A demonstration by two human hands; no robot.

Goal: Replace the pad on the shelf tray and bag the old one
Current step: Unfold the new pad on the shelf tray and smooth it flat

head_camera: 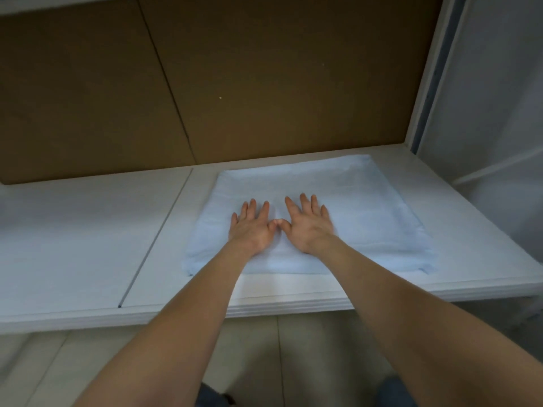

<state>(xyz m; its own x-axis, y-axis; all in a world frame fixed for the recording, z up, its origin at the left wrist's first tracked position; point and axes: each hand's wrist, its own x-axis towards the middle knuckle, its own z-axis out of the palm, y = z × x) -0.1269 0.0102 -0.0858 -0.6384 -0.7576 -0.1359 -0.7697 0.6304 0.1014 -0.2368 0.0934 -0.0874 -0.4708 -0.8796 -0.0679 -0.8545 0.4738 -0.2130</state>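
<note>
Behind everything, a brown back panel (264,77) fills the far half of the scene, with a dark seam running diagonally down its left part. Below it, the white shelf tray (73,245) spans the full width from left to right; a thin dark groove crosses its left part from far to near. On the right half of the tray lies the pale blue pad (367,207), spread flat, its near edge just inside the tray's near edge. Both hands rest palm-down side by side on the pad's near centre. The left hand (252,229) lies flat with fingers straight and spread. The right hand (308,224) lies likewise, fingers extended, and the two thumbs touch between them.
</note>
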